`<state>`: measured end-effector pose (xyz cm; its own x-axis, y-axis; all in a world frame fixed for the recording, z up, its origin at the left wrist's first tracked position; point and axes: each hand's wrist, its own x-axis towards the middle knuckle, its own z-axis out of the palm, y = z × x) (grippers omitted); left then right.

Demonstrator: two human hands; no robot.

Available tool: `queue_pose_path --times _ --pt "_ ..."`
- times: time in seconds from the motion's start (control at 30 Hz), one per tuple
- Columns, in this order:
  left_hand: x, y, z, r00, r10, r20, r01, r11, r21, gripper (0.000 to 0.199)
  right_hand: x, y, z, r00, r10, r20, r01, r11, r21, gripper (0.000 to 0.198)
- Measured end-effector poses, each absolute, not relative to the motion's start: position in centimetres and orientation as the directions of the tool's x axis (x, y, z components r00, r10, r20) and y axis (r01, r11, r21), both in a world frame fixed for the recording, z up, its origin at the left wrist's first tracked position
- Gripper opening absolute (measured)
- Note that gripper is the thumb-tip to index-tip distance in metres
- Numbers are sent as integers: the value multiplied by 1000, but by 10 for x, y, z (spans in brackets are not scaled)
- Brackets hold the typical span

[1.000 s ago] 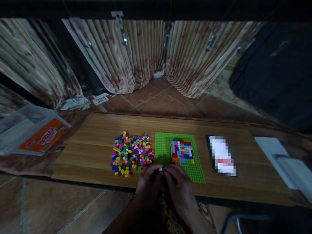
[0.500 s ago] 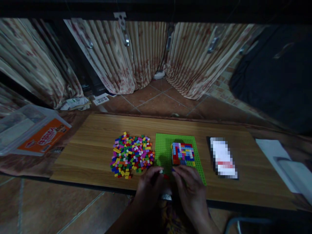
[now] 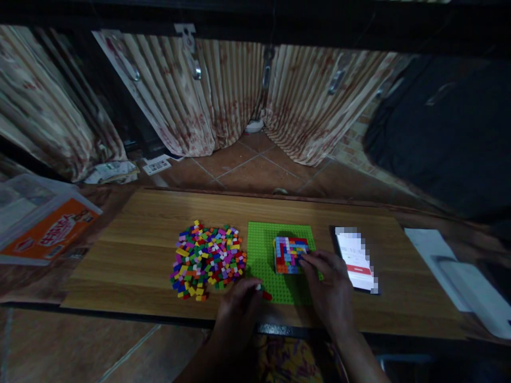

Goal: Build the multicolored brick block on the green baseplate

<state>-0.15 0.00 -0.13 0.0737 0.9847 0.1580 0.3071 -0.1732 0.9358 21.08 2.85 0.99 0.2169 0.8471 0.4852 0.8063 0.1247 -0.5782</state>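
The right hand (image 3: 329, 284) has moved from beside the left hand (image 3: 239, 306) to the block panel (image 3: 290, 254), fingers pressing there, while left fingers pinch small bricks (image 3: 263, 292).

**Hands at green baseplate, dim light**

Right hand (image 3: 331, 290) fingertips touch brick block (image 3: 290, 254) on green baseplate (image 3: 261, 255). Left hand (image 3: 239, 308) rests at near edge, a red brick (image 3: 267, 296) just beside its fingertips. Loose brick pile (image 3: 207, 259) lies left; phone (image 3: 355, 259) right.

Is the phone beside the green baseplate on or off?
On. The phone lies flat on the table, screen up and glowing white with a red band, just right of the green baseplate.
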Motion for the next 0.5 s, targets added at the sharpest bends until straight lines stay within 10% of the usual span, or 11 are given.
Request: queue_pose_path --times 0.5 --pt "-2 -1 -5 78 983 165 287 -180 941 18 207 33 9 264 842 470 764 115 -635 19"
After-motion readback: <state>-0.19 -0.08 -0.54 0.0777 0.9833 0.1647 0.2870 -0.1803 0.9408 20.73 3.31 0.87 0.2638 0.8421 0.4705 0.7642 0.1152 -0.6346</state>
